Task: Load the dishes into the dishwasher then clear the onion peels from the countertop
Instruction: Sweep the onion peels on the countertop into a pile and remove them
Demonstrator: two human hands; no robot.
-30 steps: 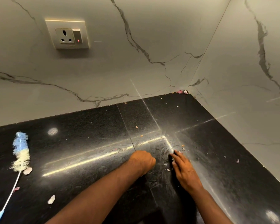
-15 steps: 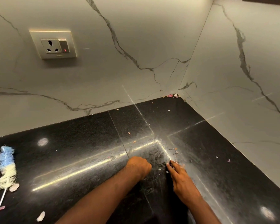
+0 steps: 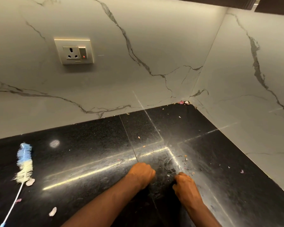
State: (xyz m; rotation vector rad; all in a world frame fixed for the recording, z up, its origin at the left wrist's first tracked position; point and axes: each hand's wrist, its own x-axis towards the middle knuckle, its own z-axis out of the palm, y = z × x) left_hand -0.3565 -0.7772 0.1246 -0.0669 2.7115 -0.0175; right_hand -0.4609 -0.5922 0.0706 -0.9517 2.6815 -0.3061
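Onion peel bits are scattered over the black countertop (image 3: 92, 138): a pink clump in the far corner (image 3: 183, 102), crumbs (image 3: 185, 156) just beyond my hands, a purple flake (image 3: 241, 171) at the right, and paler pieces (image 3: 52, 211) at the near left. My left hand (image 3: 142, 174) rests on the counter as a closed fist, and what it encloses is hidden. My right hand (image 3: 186, 185) sits beside it with its fingers curled down onto the counter, fingertips hidden. No dishes or dishwasher are in view.
A blue and white bottle brush (image 3: 25, 161) lies at the left with a peel piece (image 3: 30, 182) against it. Marble walls close off the back and right. A wall socket (image 3: 74, 52) is on the back wall, and dark cabinet undersides hang at the top right.
My right hand's fingers lay stretched out over the crumbs and have now curled in. The left fist has stayed in place. The view has tilted up and to the left.
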